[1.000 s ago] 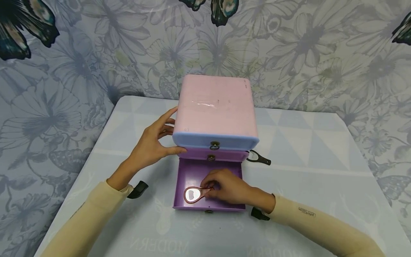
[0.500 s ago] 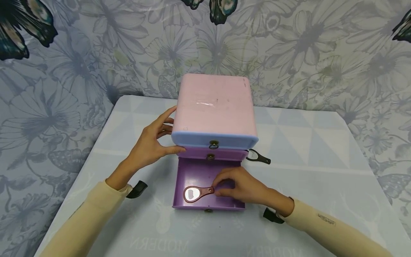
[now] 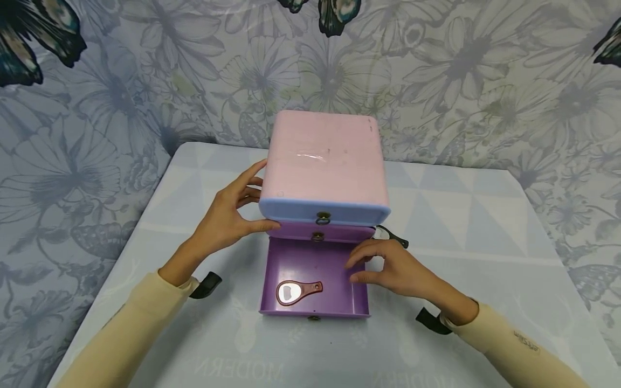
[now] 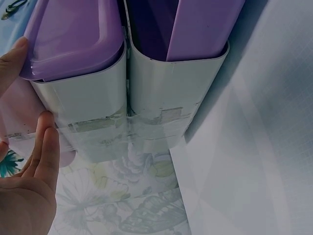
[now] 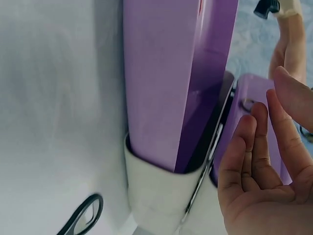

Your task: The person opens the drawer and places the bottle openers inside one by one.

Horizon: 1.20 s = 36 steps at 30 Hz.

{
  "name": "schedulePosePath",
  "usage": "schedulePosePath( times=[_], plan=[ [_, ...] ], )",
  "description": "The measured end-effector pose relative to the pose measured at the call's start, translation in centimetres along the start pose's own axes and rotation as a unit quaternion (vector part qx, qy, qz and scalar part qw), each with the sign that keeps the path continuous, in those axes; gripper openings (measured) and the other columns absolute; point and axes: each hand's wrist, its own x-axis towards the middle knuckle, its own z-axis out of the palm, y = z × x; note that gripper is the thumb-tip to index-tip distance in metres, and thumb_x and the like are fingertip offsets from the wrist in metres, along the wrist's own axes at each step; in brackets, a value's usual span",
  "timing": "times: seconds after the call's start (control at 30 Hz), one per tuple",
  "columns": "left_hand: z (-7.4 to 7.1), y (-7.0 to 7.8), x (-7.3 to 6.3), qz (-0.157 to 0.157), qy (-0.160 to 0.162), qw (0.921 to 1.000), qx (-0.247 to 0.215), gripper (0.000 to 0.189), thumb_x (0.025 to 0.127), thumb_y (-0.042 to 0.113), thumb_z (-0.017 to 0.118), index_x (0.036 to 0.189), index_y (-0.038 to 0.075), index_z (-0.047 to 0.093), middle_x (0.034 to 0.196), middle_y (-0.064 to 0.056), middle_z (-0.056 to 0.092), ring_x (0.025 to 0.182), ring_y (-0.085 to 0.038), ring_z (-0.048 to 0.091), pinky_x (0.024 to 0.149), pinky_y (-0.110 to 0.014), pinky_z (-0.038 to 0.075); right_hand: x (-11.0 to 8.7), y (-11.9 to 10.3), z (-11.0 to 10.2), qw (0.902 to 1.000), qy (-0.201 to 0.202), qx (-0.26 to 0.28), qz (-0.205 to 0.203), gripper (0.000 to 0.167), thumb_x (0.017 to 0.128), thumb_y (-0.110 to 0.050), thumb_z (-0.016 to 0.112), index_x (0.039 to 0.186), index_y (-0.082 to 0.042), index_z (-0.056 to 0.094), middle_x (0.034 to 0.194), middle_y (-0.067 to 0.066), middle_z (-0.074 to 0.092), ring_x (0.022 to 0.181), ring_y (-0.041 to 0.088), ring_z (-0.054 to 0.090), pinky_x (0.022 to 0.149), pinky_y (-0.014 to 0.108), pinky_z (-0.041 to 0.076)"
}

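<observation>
A small drawer unit (image 3: 325, 156) with a pink top stands on the table, its lowest purple drawer (image 3: 335, 269) pulled out. In that drawer lies a brown-framed bottle opener (image 3: 291, 292) with a silvery inset, its handle pointing right. My left hand (image 3: 225, 215) rests on the unit's left side, with the thumb on the front edge of the middle drawer; the left wrist view shows its fingers (image 4: 48, 152) straight along the side. Over the right part of the lowest drawer hovers my right hand (image 3: 393, 267), fingers loosely bent and holding nothing, apart from the opener.
A black-framed, similar-looking opener (image 3: 399, 240) lies on the table right of the unit, partly hidden by my right hand in the head view. The pale patterned table (image 3: 485, 258) extends on both sides. A floral-papered wall (image 3: 436, 81) stands close behind.
My right hand has let go of the bottle opener's handle and drawn back to the right. The opener stays in the drawer. My left hand has not moved.
</observation>
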Motion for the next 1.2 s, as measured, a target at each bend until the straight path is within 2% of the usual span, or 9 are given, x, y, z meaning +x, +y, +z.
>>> schedulePosePath(
  times=[0.23,0.37,0.5,0.73,0.87,1.0,1.2],
  plan=[
    [0.0,0.0,0.0,0.000,-0.001,1.0000,0.000,0.115,0.067,0.010,0.094,0.156,0.043,0.028,0.128,-0.007,0.057,0.110,-0.022,0.066,0.106,-0.043,0.050,-0.8,1.0,-1.3,0.9998,0.000,0.012,0.017,0.017,0.086,-0.020,0.080,0.103,-0.022,0.076,0.102,-0.002,0.073,0.097,0.015,0.064,0.084,0.026,0.051],
    [0.0,-0.1,0.0,0.001,-0.002,1.0000,-0.003,0.115,0.067,0.010,0.094,0.156,0.043,0.028,0.127,-0.006,0.057,0.109,-0.021,0.066,0.106,-0.042,0.050,-1.1,2.1,-2.0,0.9995,0.018,0.002,0.025,0.021,0.084,-0.015,0.081,0.104,-0.017,0.076,0.103,0.001,0.073,0.095,0.010,0.062,0.083,0.026,0.053],
    [0.0,-0.2,0.0,0.004,0.000,1.0000,-0.003,0.116,0.067,0.009,0.093,0.156,0.042,0.028,0.127,-0.006,0.056,0.108,-0.020,0.066,0.106,-0.040,0.049,-1.1,3.4,-2.6,0.9984,0.038,-0.005,0.042,0.022,0.084,-0.011,0.081,0.105,-0.015,0.075,0.105,0.005,0.073,0.095,0.013,0.064,0.085,0.027,0.055],
    [0.0,-0.3,0.0,0.007,0.000,1.0000,-0.004,0.116,0.067,0.007,0.093,0.157,0.042,0.027,0.127,-0.007,0.056,0.108,-0.021,0.065,0.107,-0.043,0.049,-1.0,6.0,-3.6,0.9910,0.058,-0.004,0.121,0.031,0.086,-0.016,0.080,0.114,-0.006,0.073,0.111,0.012,0.071,0.099,0.029,0.066,0.087,0.037,0.057],
    [0.1,-0.2,0.0,0.003,0.001,1.0000,-0.004,0.116,0.067,0.008,0.093,0.156,0.042,0.028,0.128,-0.006,0.057,0.109,-0.021,0.065,0.107,-0.042,0.049,-0.9,7.6,-4.3,0.9884,0.063,-0.022,0.137,0.033,0.086,-0.016,0.080,0.117,-0.006,0.072,0.115,0.012,0.070,0.105,0.033,0.064,0.093,0.046,0.055],
    [0.0,-0.1,-0.1,-0.003,0.001,1.0000,-0.004,0.116,0.067,0.009,0.094,0.156,0.043,0.028,0.128,-0.006,0.057,0.110,-0.021,0.065,0.106,-0.041,0.049,-0.9,9.1,-4.8,0.9838,0.068,-0.043,0.160,0.031,0.086,-0.015,0.080,0.115,-0.005,0.072,0.117,0.013,0.070,0.109,0.033,0.064,0.098,0.051,0.052],
    [0.0,-0.2,-0.1,0.000,-0.001,1.0000,-0.003,0.116,0.067,0.010,0.093,0.156,0.043,0.027,0.128,-0.006,0.057,0.110,-0.021,0.065,0.106,-0.042,0.049,-1.1,10.7,-5.3,0.9722,0.067,-0.056,0.217,0.037,0.084,-0.017,0.082,0.118,-0.006,0.071,0.117,0.014,0.069,0.109,0.032,0.063,0.096,0.049,0.051]
  ],
)
